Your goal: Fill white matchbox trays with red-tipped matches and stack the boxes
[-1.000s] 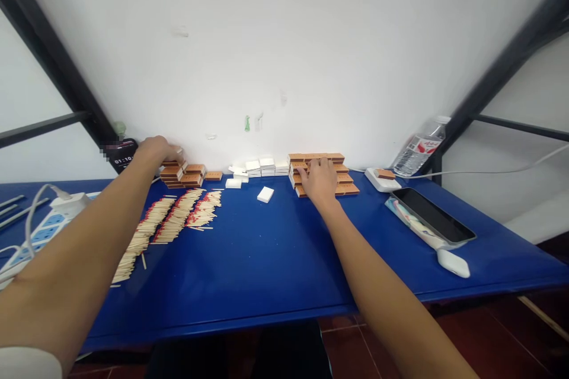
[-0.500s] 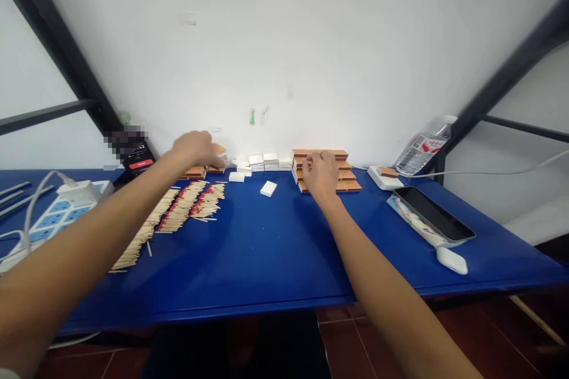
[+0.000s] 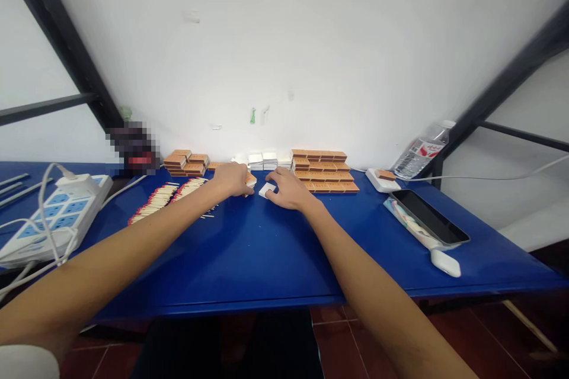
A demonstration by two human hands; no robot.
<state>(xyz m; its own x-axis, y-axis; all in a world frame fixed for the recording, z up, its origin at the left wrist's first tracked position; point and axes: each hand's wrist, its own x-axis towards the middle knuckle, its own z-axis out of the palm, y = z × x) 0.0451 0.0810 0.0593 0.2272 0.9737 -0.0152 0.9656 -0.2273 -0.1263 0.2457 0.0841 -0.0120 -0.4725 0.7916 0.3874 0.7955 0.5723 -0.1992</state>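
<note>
My left hand (image 3: 232, 179) is closed around an orange matchbox sleeve (image 3: 251, 178) at the middle of the blue table (image 3: 249, 249). Just to its right, my right hand (image 3: 288, 188) rests fingers-down on a small white inner tray (image 3: 266, 190) lying on the table. Loose matches (image 3: 164, 196) with red heads lie in rows to the left. A stack of orange matchboxes (image 3: 324, 170) stands behind my right hand, a smaller stack (image 3: 184, 162) at the back left, and white trays (image 3: 263, 160) against the wall.
A white power strip (image 3: 53, 216) with cables lies at the far left. On the right are a phone (image 3: 429, 217), a white earbud case (image 3: 445, 262), a small white box (image 3: 381, 179) and a water bottle (image 3: 422, 149). Black frame bars stand at both sides.
My left hand has come from the back-left stack to the table's middle with an orange sleeve. My right hand left the right stack and moved left onto the white tray.
</note>
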